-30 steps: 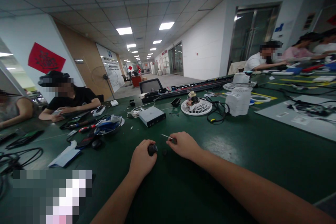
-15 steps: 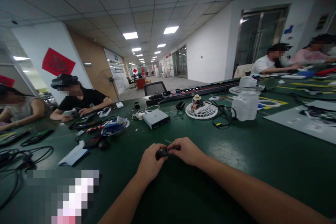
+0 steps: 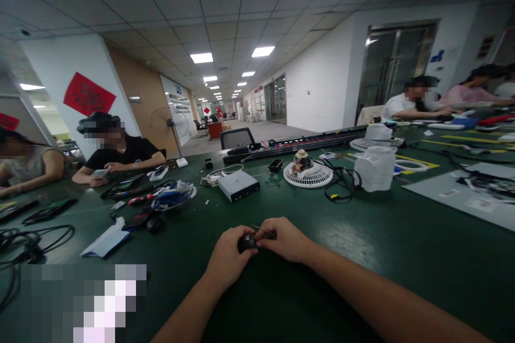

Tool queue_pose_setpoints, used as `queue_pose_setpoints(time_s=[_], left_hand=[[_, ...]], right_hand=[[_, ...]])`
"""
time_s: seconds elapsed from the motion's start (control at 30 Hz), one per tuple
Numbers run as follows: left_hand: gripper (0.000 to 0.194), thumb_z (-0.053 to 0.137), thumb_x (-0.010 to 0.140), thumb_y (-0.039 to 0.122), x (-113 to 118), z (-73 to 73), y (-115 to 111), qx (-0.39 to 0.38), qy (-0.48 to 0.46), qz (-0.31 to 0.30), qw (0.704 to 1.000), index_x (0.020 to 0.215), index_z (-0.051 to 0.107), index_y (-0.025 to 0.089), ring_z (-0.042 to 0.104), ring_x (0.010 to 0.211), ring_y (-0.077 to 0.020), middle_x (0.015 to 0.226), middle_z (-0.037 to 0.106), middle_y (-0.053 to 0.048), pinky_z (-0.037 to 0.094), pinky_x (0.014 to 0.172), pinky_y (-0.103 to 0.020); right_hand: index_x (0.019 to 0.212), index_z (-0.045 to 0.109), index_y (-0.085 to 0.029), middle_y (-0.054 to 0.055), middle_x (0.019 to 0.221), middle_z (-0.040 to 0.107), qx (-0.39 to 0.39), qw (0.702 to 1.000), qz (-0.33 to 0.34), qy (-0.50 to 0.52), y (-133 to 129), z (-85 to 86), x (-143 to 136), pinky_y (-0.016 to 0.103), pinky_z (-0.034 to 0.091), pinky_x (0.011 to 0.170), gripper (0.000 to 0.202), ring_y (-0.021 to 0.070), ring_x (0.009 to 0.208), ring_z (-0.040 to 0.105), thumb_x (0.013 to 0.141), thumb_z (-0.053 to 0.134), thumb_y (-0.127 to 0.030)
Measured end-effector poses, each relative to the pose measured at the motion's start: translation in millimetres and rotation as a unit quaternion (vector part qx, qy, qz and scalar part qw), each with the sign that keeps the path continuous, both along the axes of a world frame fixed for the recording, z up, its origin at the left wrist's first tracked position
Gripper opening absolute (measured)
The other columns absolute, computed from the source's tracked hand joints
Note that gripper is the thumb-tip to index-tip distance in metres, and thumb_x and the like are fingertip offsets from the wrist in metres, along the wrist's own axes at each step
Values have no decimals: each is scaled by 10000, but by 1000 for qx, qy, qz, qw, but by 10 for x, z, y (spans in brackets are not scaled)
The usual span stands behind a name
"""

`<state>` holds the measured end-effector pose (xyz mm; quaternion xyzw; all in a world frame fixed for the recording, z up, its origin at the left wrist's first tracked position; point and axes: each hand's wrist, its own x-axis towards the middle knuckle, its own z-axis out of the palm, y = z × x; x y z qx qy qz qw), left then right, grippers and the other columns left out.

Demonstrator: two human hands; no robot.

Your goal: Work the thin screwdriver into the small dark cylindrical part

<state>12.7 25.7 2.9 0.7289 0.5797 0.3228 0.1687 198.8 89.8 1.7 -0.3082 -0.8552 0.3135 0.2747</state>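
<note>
Above the green table (image 3: pixel 281 289), near its middle, my left hand (image 3: pixel 228 257) is closed round a small black part (image 3: pixel 247 242). Close beside it on the right, my right hand (image 3: pixel 284 240) pinches a thin metal piece (image 3: pixel 260 230), with something dark between its fingers. The fingertips of both hands nearly meet at the black part's right end. What the dark thing in my right hand is, I cannot make out. Beyond the hands lies a silver and black drive box (image 3: pixel 238 185).
A white round fan grille (image 3: pixel 308 172) and a white plastic housing (image 3: pixel 375 169) stand behind on the right, black cables between them. A blue cloth bundle (image 3: pixel 174 196), a black mouse (image 3: pixel 154 224) and light blue paper (image 3: pixel 106 238) lie left. People sit at both far sides.
The view has tilted slightly, so the table and hands appear a little lower. Both hands still hold their things, and the black part has turned slightly.
</note>
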Motion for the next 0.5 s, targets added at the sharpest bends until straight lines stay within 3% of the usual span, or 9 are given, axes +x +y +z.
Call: queue_pose_setpoints(time_s=[0.27, 0.5], left_hand=[[262, 704, 742, 209, -2, 34, -27, 14, 11, -4, 1000, 1001, 680, 245, 619, 964, -238, 1006, 699, -23, 450, 858, -368], [291, 722, 725, 201, -3, 43, -24, 34, -19, -2, 999, 1009, 672, 236, 640, 949, -230, 1000, 706, -26, 474, 855, -358]], right_hand=[[868, 745, -189, 1, 732, 682, -44, 996, -72, -12, 68, -59, -16, 236, 402, 570, 187, 139, 649, 582, 719, 737, -301], [787, 757, -182, 16, 693, 697, -63, 995, -83, -5, 33, -38, -26, 243, 400, 556, 189, 150, 628, 598, 748, 697, -357]])
